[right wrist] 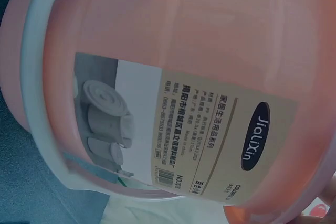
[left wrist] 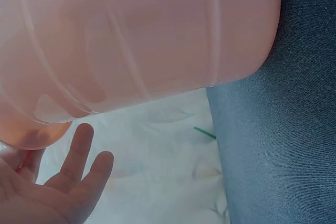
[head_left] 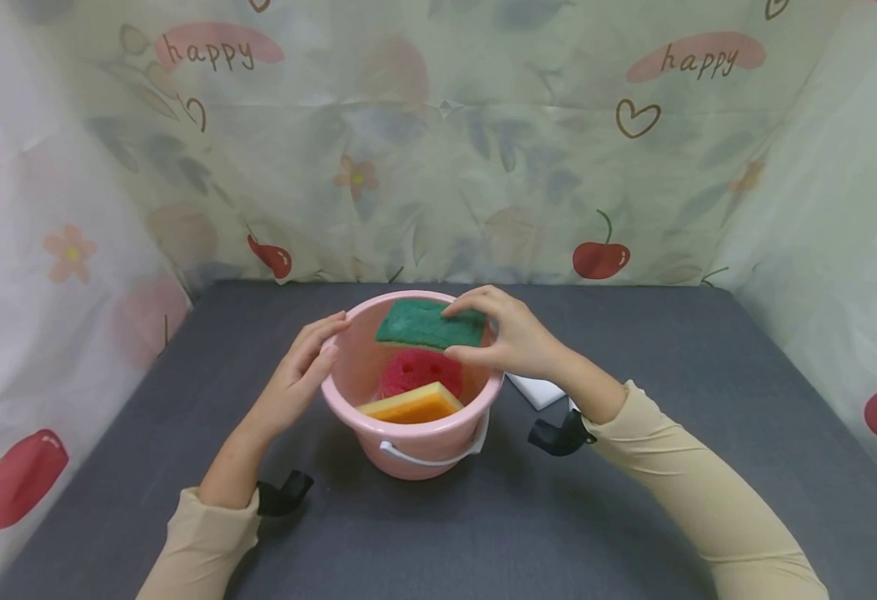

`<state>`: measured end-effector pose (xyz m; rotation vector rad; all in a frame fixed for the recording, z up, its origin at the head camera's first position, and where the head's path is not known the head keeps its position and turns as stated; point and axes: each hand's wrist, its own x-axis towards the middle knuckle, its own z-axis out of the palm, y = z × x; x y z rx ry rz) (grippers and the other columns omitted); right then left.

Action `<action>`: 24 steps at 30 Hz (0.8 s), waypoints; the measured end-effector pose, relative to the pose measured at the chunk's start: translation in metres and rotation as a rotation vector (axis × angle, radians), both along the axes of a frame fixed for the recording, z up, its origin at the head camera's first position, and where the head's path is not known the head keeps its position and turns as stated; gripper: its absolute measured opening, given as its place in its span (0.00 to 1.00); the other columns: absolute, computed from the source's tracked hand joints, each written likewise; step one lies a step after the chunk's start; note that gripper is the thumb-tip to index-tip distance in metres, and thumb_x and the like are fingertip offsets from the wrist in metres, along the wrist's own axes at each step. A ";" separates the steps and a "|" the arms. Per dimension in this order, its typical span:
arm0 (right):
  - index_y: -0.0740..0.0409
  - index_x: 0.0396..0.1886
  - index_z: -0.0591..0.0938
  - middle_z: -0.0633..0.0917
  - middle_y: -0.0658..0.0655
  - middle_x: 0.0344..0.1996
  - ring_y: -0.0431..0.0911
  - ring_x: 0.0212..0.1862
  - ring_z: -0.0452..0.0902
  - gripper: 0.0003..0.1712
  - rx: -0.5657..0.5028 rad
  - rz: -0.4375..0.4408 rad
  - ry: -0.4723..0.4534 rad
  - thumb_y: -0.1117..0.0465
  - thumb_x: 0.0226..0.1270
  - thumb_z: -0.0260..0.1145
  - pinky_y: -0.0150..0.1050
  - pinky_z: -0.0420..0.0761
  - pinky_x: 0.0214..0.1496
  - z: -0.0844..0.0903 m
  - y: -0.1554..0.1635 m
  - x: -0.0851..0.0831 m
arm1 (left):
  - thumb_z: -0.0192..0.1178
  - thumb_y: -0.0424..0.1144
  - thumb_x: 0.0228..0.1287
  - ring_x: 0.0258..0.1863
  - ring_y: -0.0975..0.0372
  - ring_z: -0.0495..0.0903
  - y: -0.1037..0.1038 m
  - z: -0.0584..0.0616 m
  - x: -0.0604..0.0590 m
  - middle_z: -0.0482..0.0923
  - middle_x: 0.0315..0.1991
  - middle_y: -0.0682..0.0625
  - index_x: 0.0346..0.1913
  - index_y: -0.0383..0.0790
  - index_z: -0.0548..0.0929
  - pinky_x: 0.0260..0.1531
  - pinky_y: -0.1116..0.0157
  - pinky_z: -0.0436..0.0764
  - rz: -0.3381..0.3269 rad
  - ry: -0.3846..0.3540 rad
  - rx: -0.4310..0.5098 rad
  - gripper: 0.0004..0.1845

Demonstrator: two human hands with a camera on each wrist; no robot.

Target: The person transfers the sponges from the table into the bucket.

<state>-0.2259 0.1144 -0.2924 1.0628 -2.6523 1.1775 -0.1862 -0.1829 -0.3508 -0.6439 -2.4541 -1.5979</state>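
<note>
A pink bucket (head_left: 412, 450) stands upright on the dark table. My right hand (head_left: 509, 333) pinches a green scouring sponge (head_left: 431, 323) between thumb and fingers, over the bucket's mouth toward its right side. My left hand (head_left: 299, 375) rests with fingertips and thumb at the bucket's left rim. In the left wrist view two fingers (left wrist: 79, 153) of that hand stretch out, spread apart, beside the bucket wall. Inside the bucket lie a red round sponge (head_left: 422, 372) with holes like eyes and a yellow-orange block sponge (head_left: 414, 405) leaning in front of it.
The bucket's white handle (head_left: 431, 460) hangs down at the front. A printed label (right wrist: 215, 140) is on its side in the right wrist view. A white flat piece (head_left: 536, 390) lies on the table under the right forearm. Patterned cloth (head_left: 446, 167) walls the table's back and sides.
</note>
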 end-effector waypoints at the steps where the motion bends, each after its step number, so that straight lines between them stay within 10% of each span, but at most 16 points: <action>1: 0.53 0.49 0.80 0.77 0.54 0.52 0.46 0.54 0.69 0.23 -0.001 0.003 0.001 0.57 0.52 0.72 0.44 0.77 0.51 0.000 -0.001 0.000 | 0.44 0.36 0.71 0.69 0.53 0.54 0.000 0.000 0.000 0.55 0.71 0.45 0.66 0.40 0.66 0.63 0.43 0.62 0.001 -0.001 0.000 0.22; 24: 0.54 0.50 0.80 0.77 0.55 0.51 0.47 0.53 0.70 0.24 0.041 0.026 0.003 0.56 0.51 0.73 0.46 0.76 0.53 -0.002 -0.010 -0.003 | 0.44 0.36 0.71 0.69 0.51 0.54 -0.001 -0.002 -0.001 0.54 0.71 0.44 0.66 0.40 0.65 0.62 0.40 0.60 -0.013 0.006 0.010 0.22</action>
